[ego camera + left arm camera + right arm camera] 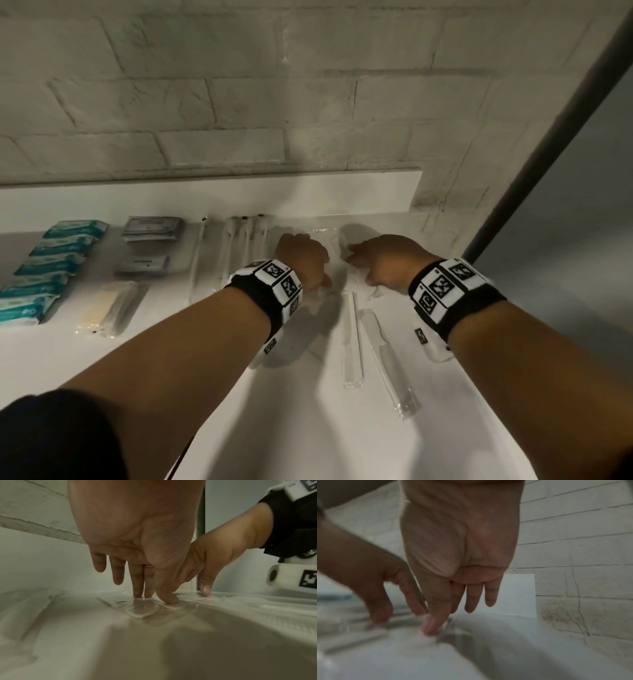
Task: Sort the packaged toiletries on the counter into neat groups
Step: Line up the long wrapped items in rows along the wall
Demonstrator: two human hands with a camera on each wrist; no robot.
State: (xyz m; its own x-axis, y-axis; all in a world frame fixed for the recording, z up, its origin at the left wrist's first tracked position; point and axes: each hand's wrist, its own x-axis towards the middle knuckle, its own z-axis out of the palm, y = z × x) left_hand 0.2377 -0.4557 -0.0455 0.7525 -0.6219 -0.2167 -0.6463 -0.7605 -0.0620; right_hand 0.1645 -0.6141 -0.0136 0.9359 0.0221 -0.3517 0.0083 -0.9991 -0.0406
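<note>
Both hands work at the back of the white counter (pixel 308 428). My left hand (pixel 299 251) has straight fingers, and its fingertips (pixel 140 593) press on a flat clear packet (pixel 142 609). My right hand (pixel 376 257) is beside it, fingers straight and thumb (pixel 431 626) pressing down on clear wrapping (pixel 337 240). What the wrapping holds is not visible. Two combs in clear sleeves (pixel 352 339) (pixel 387 359) lie between my wrists. Wrapped toothbrushes (pixel 239 246) lie to the left of my left hand.
Teal packets (pixel 54 263) line the far left in a row. Grey sachets (pixel 150 228) and a yellowish item in a clear pack (pixel 102 308) lie beside them. A brick wall (pixel 308 102) rises behind the counter, and a dark post (pixel 548 144) stands at the right.
</note>
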